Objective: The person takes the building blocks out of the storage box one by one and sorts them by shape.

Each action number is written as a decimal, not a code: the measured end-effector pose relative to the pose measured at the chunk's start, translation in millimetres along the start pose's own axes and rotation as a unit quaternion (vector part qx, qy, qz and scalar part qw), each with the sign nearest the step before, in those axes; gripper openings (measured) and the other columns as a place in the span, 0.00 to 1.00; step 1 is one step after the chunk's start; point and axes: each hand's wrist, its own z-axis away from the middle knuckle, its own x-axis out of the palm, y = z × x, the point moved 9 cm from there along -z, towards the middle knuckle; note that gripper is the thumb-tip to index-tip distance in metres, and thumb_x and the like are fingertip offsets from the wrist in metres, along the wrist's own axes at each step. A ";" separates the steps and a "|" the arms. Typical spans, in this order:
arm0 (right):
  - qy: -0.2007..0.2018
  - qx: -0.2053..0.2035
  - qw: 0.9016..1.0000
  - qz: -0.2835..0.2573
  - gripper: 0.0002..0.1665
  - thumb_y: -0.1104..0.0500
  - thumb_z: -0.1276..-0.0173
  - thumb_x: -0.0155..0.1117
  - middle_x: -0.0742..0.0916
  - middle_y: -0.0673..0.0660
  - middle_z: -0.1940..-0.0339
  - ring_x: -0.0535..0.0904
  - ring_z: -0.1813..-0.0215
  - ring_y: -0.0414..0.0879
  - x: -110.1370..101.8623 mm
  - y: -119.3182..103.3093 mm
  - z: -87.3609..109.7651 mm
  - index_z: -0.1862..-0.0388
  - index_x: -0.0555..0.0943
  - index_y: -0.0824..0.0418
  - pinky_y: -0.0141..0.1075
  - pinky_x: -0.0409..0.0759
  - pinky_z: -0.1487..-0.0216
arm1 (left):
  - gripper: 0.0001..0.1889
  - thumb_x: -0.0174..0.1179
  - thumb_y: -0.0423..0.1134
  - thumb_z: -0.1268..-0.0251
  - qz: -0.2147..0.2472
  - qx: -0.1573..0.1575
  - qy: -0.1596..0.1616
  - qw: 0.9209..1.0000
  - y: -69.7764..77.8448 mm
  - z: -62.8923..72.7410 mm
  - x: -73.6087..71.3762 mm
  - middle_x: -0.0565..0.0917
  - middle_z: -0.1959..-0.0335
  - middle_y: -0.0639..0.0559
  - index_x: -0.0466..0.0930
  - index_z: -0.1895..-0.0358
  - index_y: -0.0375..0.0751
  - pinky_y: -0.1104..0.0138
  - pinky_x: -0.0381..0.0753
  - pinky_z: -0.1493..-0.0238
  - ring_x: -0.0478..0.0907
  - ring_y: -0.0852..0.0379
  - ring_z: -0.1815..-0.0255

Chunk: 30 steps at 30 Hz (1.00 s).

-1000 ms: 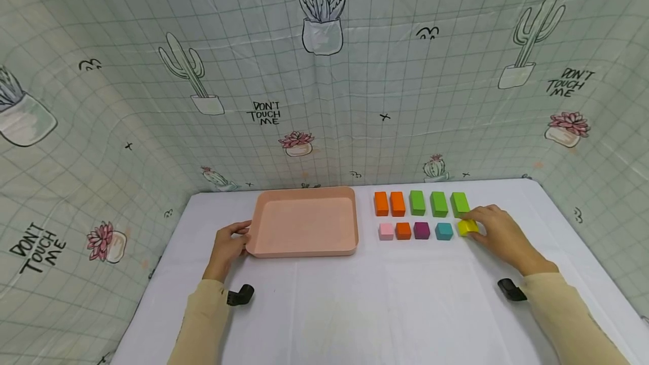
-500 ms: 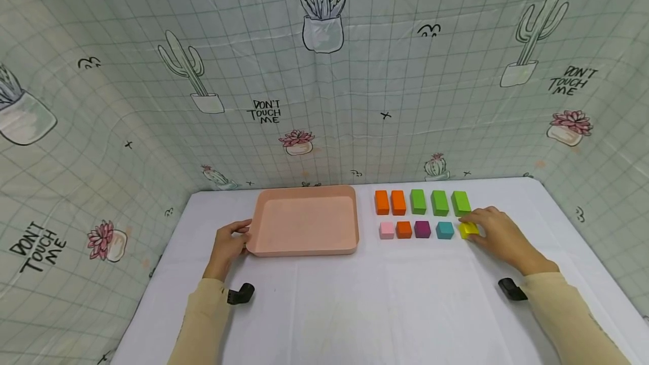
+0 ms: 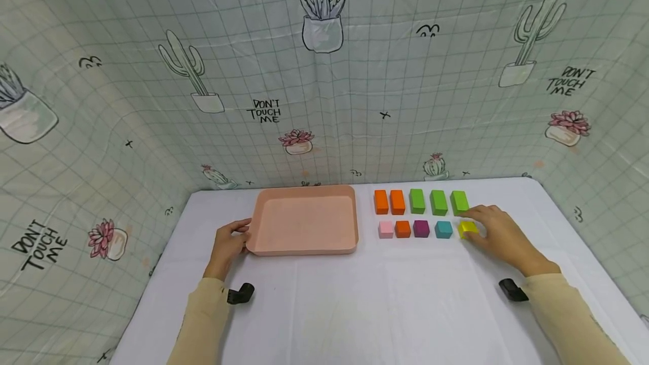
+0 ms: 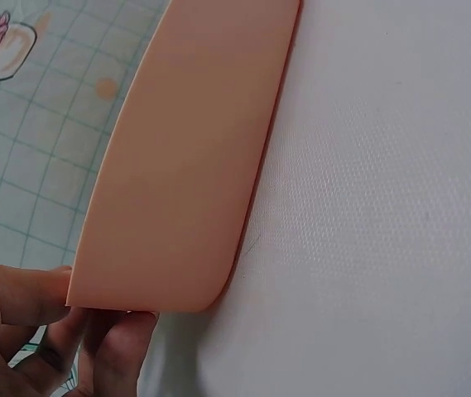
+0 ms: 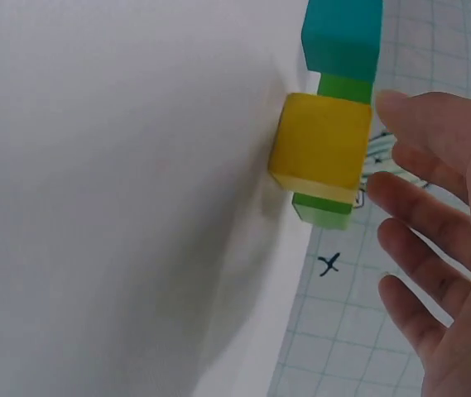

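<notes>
A shallow pink tray (image 3: 304,221) lies on the white tabletop, left of the middle. My left hand (image 3: 229,244) grips its left edge, with thumb (image 4: 40,294) at the rim and curled fingers (image 4: 119,351) against the side wall. At the right end of the front row of blocks sits a yellow cube (image 3: 467,229). Around it hovers my right hand (image 3: 499,235), thumb and fingers spread; in the right wrist view they stand just off the cube. Behind the yellow cube is a green block (image 3: 459,202), and left of it a teal cube (image 3: 444,230).
The back row also has two orange blocks (image 3: 381,202) and more green blocks (image 3: 417,201). In the front row are a pink cube (image 3: 386,230), an orange cube (image 3: 403,229) and a purple cube (image 3: 421,228). A patterned cloth (image 3: 324,89) hangs behind the table.
The fingers of my right hand have loosened slightly and come off the yellow cube, which stays at the end of its row. My left hand and the tray have not moved.
</notes>
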 end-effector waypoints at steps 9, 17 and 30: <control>0.040 0.029 0.999 0.002 0.22 0.63 0.34 0.75 0.86 0.71 0.45 0.76 0.40 0.71 -12.7 19.4 6.9 0.43 0.85 0.69 0.69 0.70 0.39 | 0.22 0.54 0.24 0.25 0.001 -0.010 -0.002 1.000 -2.6 -0.6 -2.1 0.75 0.42 0.33 0.77 0.30 0.27 0.71 0.79 0.72 0.77 0.60 0.69; 0.052 0.044 0.997 0.024 0.25 0.60 0.29 0.72 0.82 0.74 0.40 0.73 0.38 0.73 -13.4 32.8 14.6 0.38 0.81 0.70 0.70 0.66 0.40 | 0.21 0.55 0.27 0.22 -0.002 -0.009 0.000 1.000 -4.0 3.4 -4.8 0.77 0.43 0.35 0.78 0.30 0.30 0.71 0.79 0.70 0.77 0.60 0.66; 0.017 0.078 0.996 0.040 0.37 0.47 0.16 0.57 0.69 0.81 0.27 0.63 0.30 0.80 -7.8 52.3 11.3 0.25 0.68 0.75 0.74 0.59 0.35 | 0.17 0.55 0.33 0.20 -0.121 0.122 0.084 0.982 7.0 -0.7 -38.0 0.82 0.49 0.31 0.82 0.38 0.26 0.63 0.76 0.54 0.79 0.45 0.54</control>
